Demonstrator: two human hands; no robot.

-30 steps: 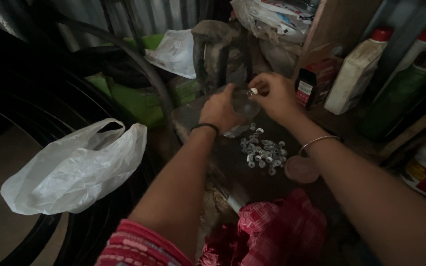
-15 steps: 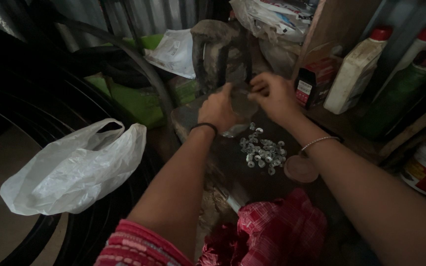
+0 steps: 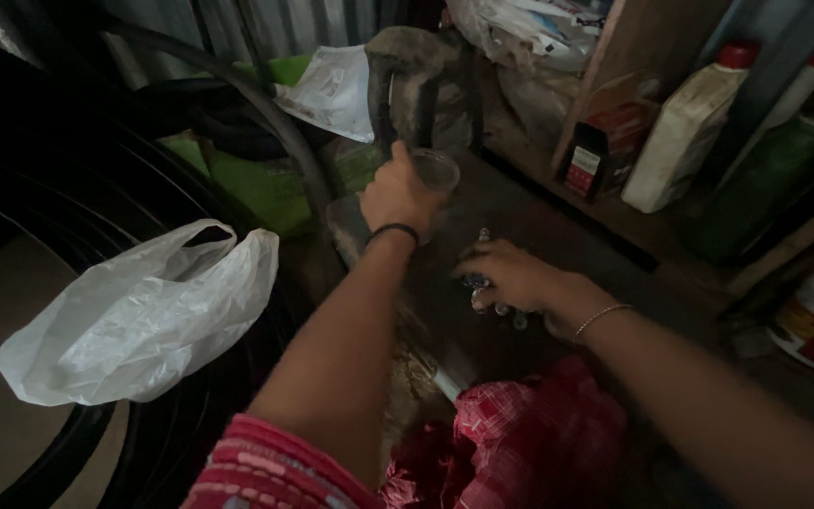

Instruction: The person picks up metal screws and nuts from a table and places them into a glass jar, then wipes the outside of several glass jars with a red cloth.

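The right hand (image 3: 511, 275) has dropped from the cup to the small metal pieces (image 3: 496, 303) at centre frame, fingers curled loosely over them; whether it grips any cannot be told. The left hand (image 3: 398, 193) is wrapped around one clear plastic cup (image 3: 435, 172), held upright just above and left of the pile, so the right hand is the nearer to the pieces. The pieces lie on the dark bench (image 3: 558, 226), too hidden to count. One white plastic bag (image 3: 143, 316) hangs at left; three bottles (image 3: 685, 132) stand upper right.
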